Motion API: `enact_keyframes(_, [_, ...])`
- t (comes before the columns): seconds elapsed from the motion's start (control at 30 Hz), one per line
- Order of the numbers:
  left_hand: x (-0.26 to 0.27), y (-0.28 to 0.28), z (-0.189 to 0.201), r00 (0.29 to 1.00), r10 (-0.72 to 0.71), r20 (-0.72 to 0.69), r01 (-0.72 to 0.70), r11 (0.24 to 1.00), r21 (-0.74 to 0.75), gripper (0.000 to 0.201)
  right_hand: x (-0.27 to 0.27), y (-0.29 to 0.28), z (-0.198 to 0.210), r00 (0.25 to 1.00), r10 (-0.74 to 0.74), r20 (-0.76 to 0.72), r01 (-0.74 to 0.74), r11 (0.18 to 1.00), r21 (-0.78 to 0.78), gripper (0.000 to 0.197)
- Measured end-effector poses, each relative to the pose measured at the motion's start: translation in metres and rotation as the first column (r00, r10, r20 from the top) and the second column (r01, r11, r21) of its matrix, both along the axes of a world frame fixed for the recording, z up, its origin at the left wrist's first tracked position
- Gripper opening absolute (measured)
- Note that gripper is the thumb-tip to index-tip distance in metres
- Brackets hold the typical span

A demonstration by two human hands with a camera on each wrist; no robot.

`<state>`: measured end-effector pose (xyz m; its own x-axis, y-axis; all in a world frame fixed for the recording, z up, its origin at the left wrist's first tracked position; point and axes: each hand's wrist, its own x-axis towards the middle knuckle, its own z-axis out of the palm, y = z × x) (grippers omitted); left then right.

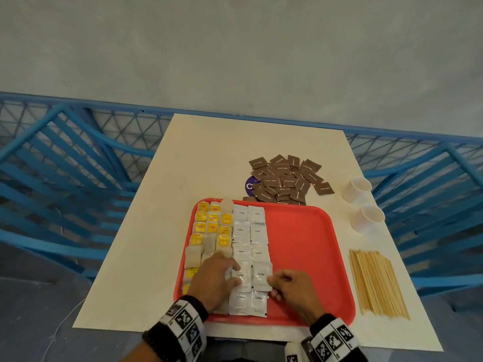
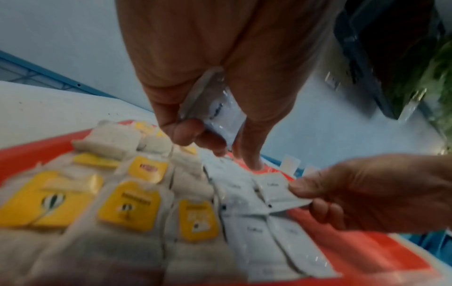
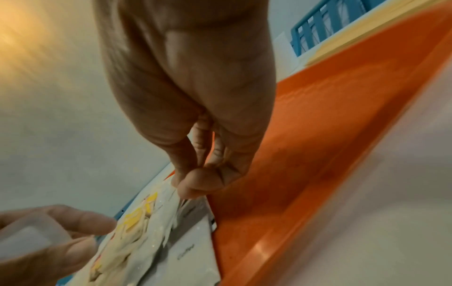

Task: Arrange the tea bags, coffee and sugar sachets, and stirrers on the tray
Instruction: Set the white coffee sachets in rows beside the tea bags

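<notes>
A red tray (image 1: 300, 244) sits on the cream table. Yellow-tagged tea bags (image 1: 211, 226) fill its left side in rows. White coffee sachets (image 1: 248, 231) lie in two columns beside them. My left hand (image 1: 217, 278) grips a coffee sachet (image 2: 217, 114) between thumb and fingers, low over the left column. My right hand (image 1: 292, 288) pinches the right edge of another coffee sachet (image 1: 261, 276), seen flat on the tray (image 2: 276, 191). Brown sugar sachets (image 1: 287, 178) lie heaped behind the tray. Wooden stirrers (image 1: 376, 283) lie in a bundle to the right of the tray.
Two white paper cups (image 1: 356, 189) (image 1: 367, 218) stand at the table's right edge. A purple round coaster (image 1: 249, 185) peeks out under the sugar heap. Blue chairs (image 1: 65, 165) flank the table. The tray's right half is bare red plastic.
</notes>
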<state>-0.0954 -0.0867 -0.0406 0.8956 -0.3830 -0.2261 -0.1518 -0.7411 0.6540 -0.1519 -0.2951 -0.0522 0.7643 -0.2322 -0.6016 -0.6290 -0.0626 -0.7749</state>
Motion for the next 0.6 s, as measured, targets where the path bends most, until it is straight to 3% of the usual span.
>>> enact_keyframes(0.13, [-0.001,-0.010,-0.014,0.998,-0.060,0.007,0.059,0.996,0.074,0.038,0.003,0.001,-0.008,1.000,-0.004,-0.005,0.003,0.999,-0.047,0.012])
enact_keyframes(0.47, [-0.003,-0.013,-0.015,0.996,-0.085,0.003,0.083,0.984,0.159,0.040,0.009,0.004,-0.014,0.996,0.065,0.058,-0.044,0.950,-0.309,0.030])
enact_keyframes(0.53, [-0.002,-0.009,-0.006,1.000,-0.018,-0.006,0.018,0.999,0.026,0.043,0.010,-0.002,-0.002,0.993,0.081,0.087,-0.047,0.941,-0.335,0.031])
enact_keyframes(0.57, [-0.002,-0.006,0.004,0.997,0.053,-0.052,-0.059,0.991,-0.118,0.044,0.011,-0.005,0.008,0.988,0.101,0.113,-0.054,0.932,-0.359,0.030])
enact_keyframes(0.6, [-0.001,-0.004,0.017,0.975,0.125,-0.182,-0.176,0.936,-0.304,0.047,0.013,-0.009,0.018,0.981,0.126,0.150,-0.061,0.923,-0.379,0.029])
